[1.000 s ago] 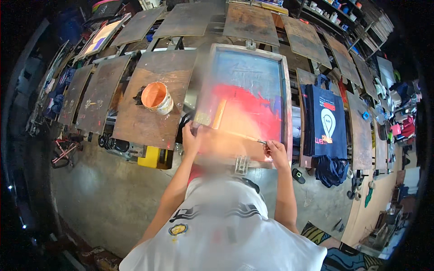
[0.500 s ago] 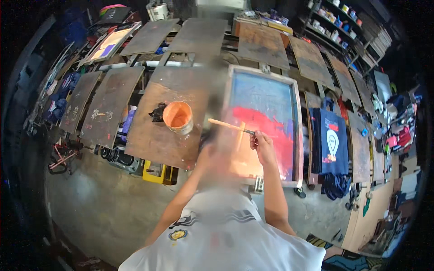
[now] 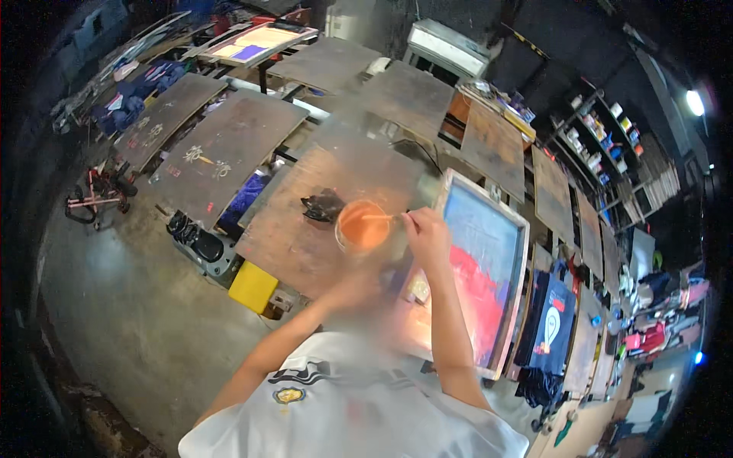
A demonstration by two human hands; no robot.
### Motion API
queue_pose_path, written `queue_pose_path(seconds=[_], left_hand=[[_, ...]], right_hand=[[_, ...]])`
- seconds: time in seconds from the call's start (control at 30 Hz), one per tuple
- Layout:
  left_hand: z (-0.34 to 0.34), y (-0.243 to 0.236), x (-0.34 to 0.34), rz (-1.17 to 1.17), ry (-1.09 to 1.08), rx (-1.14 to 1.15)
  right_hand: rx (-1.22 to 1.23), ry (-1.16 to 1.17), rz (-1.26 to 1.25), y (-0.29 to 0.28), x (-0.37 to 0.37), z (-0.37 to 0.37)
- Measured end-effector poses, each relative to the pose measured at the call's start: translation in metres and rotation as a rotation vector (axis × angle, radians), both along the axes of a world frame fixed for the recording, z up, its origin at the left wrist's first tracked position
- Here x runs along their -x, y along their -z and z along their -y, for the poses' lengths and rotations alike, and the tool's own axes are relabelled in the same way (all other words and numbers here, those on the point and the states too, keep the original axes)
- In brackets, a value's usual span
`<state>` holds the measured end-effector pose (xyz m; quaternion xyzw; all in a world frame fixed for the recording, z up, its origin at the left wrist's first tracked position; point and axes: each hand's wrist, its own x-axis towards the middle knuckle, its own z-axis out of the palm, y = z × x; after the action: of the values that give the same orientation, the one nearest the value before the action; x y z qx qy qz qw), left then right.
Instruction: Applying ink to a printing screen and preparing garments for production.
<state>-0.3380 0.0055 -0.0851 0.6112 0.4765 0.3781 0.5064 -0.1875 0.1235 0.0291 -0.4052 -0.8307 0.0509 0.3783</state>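
Observation:
My right hand [image 3: 426, 227] is closed round the dark end of a thin orange-coated stick [image 3: 380, 217]. The stick's other end reaches over the rim and into a tub of orange ink [image 3: 351, 246]. This tub stands on a brown, stained board, and a crumpled black bag or cloth [image 3: 322, 206] lies beside it. My left hand [image 3: 357, 288] is near the board's front corner, beside the screen-printing frame [image 3: 517, 298]; blur hides its fingers. The frame's blue mesh carries smeared red and orange ink, and my right forearm crosses above it.
Rows of flat boards [image 3: 237, 137] run left and right. A dark blue printed bag [image 3: 551, 324] lies on a board beyond the frame. Below the front edge sit a yellow box [image 3: 253, 288] and a grey machine [image 3: 202, 248]. Shelves of bottles [image 3: 599, 141] stand far right.
My right hand has moved left with the orange stick, from above the screen to the tub, and the stick's end is now inside. The whole view has turned and shifted.

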Motion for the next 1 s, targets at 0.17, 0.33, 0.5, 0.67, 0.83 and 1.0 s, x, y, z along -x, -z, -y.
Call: queue_pose_path(seconds=[0.17,0.33,0.5,0.67,0.83,1.0], left_hand=[[0.009,-0.028,0.035,0.041,-0.015,0.213],[0.003,0.025,0.061,-0.013,-0.025,0.171],[-0.015,0.054,0.068,0.201,-0.185,0.164],[-0.026,0.113,0.062,0.209,-0.326,0.137],[-0.029,0.109,0.062,0.201,-0.322,0.170],[-0.034,0.124,0.063,0.225,-0.320,0.184]], right_hand=[[-0.051,-0.035,0.188,0.052,0.045,-0.016],[0.003,0.030,0.296,0.040,0.053,-0.009],[-0.038,0.122,0.118,0.033,0.051,-0.011],[0.215,0.103,0.219,0.048,0.061,0.003],[0.145,0.195,-0.051,0.041,0.050,0.001],[0.268,0.087,0.111,0.057,0.052,0.005]])
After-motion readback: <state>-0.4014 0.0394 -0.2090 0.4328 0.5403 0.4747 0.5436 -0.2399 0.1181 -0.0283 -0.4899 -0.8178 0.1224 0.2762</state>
